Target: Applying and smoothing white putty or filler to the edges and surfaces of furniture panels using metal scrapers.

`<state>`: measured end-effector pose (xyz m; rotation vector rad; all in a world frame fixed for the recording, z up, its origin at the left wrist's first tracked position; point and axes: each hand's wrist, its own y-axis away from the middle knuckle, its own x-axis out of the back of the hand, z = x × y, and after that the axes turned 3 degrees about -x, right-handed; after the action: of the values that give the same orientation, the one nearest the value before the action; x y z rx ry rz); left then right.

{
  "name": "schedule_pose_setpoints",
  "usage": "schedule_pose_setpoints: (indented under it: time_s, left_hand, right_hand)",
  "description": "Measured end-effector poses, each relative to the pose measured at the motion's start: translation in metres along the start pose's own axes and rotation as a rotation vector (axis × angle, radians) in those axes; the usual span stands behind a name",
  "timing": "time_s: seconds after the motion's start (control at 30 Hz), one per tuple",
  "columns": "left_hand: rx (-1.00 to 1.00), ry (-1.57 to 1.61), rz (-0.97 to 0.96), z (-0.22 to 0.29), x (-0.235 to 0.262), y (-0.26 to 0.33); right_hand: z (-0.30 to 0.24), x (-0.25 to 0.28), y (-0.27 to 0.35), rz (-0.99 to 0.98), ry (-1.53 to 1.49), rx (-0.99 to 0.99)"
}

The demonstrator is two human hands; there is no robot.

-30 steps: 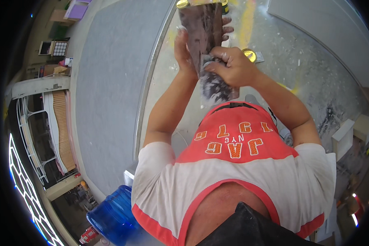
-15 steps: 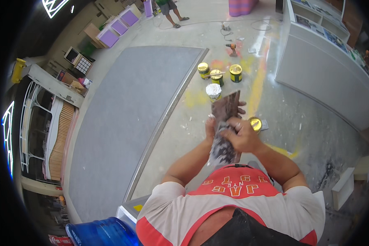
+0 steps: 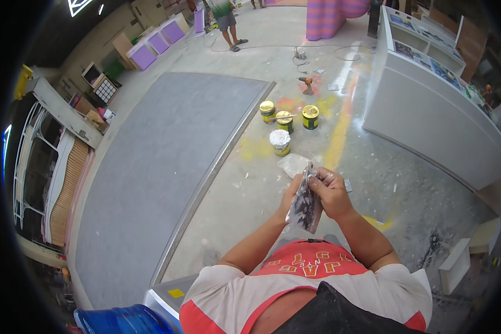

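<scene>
In front of my belly I hold a sheet of sandpaper (image 3: 305, 210), dark and brown with white dust smeared over it. It is bent lengthwise, with its narrow end pointing away from me. My left hand (image 3: 290, 195) is closed on its left edge, the fingers partly hidden behind the sheet. My right hand (image 3: 330, 192) pinches the upper right part, thumb on top. Just beyond the sheet a whitish, see-through piece (image 3: 293, 165) lies on the floor, looking like plastic.
Ahead stand a can with a white crumpled cover (image 3: 280, 142) and several yellow-lidded cans (image 3: 310, 117). A drill (image 3: 306, 85) and cords lie farther off. A grey platform (image 3: 172, 167) fills the left, a white counter (image 3: 428, 111) the right. A person (image 3: 226, 22) stands far ahead.
The sandpaper, long and stretched out before, is now bent shorter. My right hand has moved from its middle to its upper end. The view has tilted up slightly.
</scene>
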<state>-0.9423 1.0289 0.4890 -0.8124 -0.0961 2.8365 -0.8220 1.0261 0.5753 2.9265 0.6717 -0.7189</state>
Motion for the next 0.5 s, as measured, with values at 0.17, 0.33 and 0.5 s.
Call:
schedule_pose_setpoints:
  time_s: [0.17, 0.33, 0.5]
  left_hand:
    - [0.034, -0.069, 0.206, 0.009, 0.01, 0.02]
    - [0.261, 0.414, 0.32, 0.011, 0.059, 0.041]
    - [0.191, 0.578, 0.376, 0.032, 0.038, 0.047]
  right_hand:
    - [0.013, 0.033, -0.006, 0.077, 0.02, -0.048]
    - [0.04, 0.093, 0.003, 0.454, 0.191, 0.024]
    - [0.023, 0.062, 0.007, 0.475, 0.042, 0.064]
